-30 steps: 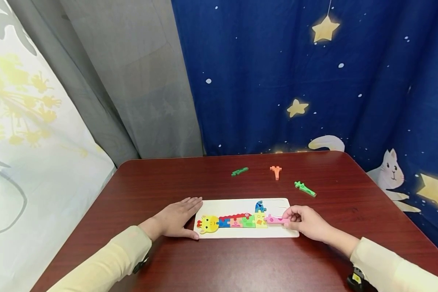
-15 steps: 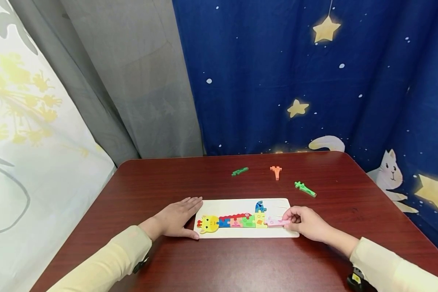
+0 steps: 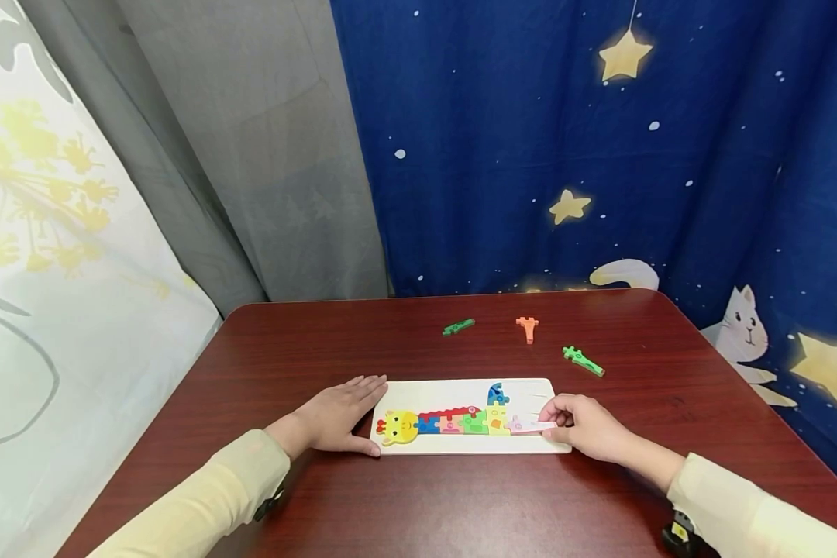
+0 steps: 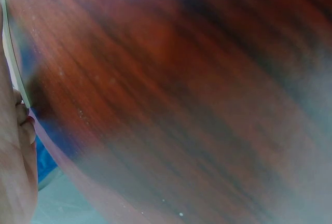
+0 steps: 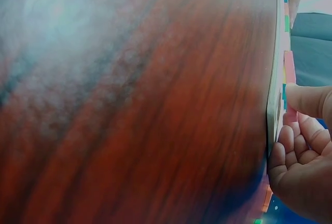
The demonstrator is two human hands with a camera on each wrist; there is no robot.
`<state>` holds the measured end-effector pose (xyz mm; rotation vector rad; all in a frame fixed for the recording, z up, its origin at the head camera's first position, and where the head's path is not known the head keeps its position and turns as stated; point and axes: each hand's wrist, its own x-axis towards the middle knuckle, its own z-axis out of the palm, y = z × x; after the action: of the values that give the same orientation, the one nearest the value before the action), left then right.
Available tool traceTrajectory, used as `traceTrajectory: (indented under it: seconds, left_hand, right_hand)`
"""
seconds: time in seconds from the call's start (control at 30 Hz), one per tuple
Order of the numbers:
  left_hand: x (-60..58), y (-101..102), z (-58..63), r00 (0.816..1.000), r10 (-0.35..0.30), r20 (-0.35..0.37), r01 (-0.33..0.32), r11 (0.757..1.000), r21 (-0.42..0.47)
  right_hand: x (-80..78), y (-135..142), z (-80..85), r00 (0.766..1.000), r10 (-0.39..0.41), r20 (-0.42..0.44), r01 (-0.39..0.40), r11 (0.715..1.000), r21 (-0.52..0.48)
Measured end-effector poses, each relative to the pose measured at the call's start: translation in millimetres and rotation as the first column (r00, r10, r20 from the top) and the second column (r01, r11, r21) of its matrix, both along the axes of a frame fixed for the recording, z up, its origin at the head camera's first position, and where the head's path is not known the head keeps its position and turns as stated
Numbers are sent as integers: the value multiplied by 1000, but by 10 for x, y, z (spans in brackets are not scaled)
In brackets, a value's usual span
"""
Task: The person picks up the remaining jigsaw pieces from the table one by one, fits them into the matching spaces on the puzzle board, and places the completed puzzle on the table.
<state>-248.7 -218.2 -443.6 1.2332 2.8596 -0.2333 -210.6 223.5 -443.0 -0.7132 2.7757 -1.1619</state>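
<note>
A white puzzle board (image 3: 453, 446) lies on the table, bearing a giraffe of joined colourful pieces with a yellow head (image 3: 398, 427) at the left and a blue piece (image 3: 497, 394) standing up from the body. My right hand (image 3: 586, 427) pinches the end of a pink puzzle piece (image 3: 526, 425) between thumb and fingers, over the board's right part beside the yellow body piece (image 3: 497, 421). The right wrist view shows the pink piece (image 5: 290, 68) tilted up from the board under the thumb. My left hand (image 3: 345, 416) lies with straight fingers along the board's left edge.
Beyond the board, a dark green piece (image 3: 458, 327), an orange piece (image 3: 528, 329) and a light green piece (image 3: 583, 361) lie on the reddish-brown table (image 3: 307, 341). A blue starry curtain (image 3: 502, 155) and a grey curtain (image 3: 286, 155) hang behind the table.
The pink piece has tilted slightly in my right hand, its top turning paler, and its held end sits a little lower. My left hand has stayed in place.
</note>
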Motion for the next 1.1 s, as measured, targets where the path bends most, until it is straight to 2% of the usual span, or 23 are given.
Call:
traceTrajectory:
  seconds: [0.5,1.1]
  left_hand:
    - [-7,3,4,1000,3,3,-3,1000,-10]
    - [-20,-3,-36,1000,2,-10,-2,1000,-5]
  right_hand:
    - [-21,-5,-19,1000,23,-19,-23,999,25]
    - [-89,31,-55,998,55,44,-56,998,23]
